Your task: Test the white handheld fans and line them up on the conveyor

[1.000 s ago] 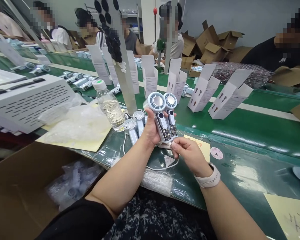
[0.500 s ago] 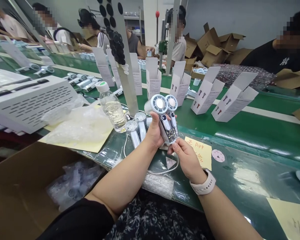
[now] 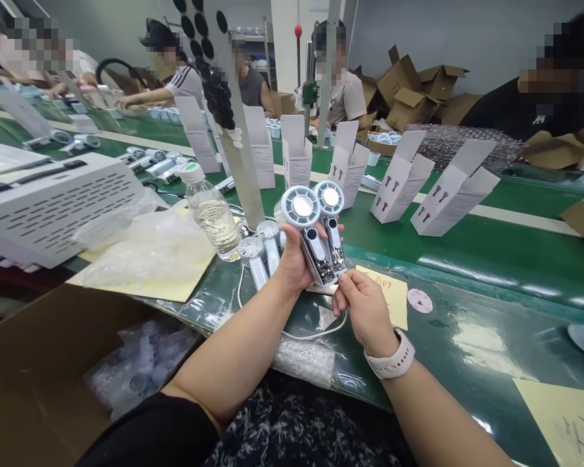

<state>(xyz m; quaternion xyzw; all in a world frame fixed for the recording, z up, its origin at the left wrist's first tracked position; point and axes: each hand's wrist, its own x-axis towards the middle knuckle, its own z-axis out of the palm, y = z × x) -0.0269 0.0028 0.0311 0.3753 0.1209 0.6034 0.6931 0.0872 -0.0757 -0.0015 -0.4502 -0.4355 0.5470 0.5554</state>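
Now left hand (image 3: 294, 263) holds fans (image 3: 300, 206) over green belt (image 3: 467, 253).

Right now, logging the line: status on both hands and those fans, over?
Left hand gripping two handheld fans upright. Right hand pinches their lower ends. Water bottle and two more fans sit just left of the hands.

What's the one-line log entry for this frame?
left hand: grips two handheld fans upright | right hand: fingertips at their lower ends | nearby: two more fans lying on table, water bottle
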